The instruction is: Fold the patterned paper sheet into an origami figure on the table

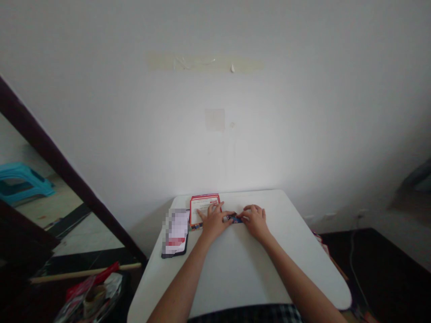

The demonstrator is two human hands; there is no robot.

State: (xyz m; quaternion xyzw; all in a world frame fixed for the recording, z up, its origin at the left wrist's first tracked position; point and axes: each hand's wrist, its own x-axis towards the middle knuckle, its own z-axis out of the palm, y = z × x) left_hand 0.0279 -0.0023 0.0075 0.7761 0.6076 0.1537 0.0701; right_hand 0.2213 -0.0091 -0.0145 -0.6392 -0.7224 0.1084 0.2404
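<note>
A small dark blue printed piece [237, 220], perhaps card or paper, lies low over the white table between my hands. My left hand [215, 220] has its thumb and index finger closed at the piece's left end. Its other fingers spread out over a red-bordered white printed card [198, 207], which sits on other colourful printed matter. At the right end, my right hand [256, 222] pinches the same piece with its fingers curled. The fingers cover much of the blue piece, so its full shape is hidden.
A phone [184, 249] with a blurred screen lies at the left of the white table [242, 264]. A plain wall [269, 134] rises behind. On the floor at left are a bag of odds and ends [97, 291] and a blue stool [23, 181]; a cable [352, 251] hangs at right.
</note>
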